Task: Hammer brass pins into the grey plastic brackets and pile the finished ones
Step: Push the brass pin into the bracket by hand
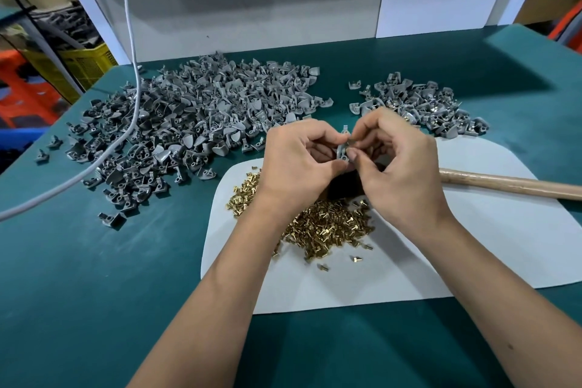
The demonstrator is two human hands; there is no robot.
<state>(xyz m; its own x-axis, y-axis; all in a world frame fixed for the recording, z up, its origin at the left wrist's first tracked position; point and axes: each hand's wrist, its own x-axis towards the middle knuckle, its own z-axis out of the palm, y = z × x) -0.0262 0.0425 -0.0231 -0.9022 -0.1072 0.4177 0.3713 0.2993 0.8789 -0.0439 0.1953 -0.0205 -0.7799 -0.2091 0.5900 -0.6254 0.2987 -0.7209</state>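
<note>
Both hands meet above the far edge of a white mat point(472, 246) on the green surface point(94, 293). The left hand point(296, 161) has its fingers curled round a grey bracket point(342, 148), which sits between the two hands, its top poking up just above the fingertips. The right hand point(400, 161) pinches at the same bracket from the other side with thumb and forefinger; whether a pin is held there is too small to tell.

Below the wrists, on the mat, lies a heap of brass pins point(327, 224), with a few strays just beside it toward the near edge. A dark block point(345, 187) shows under the hands, mostly hidden by them. A wooden handle point(510, 187) lies across the mat to the right, its head end hidden behind the right hand.

Left and beyond the hands spreads a big pile of brackets point(189, 116). A smaller pile point(422, 107) lies far right, just behind the right hand. A white cable point(126, 123) crosses the big pile.
</note>
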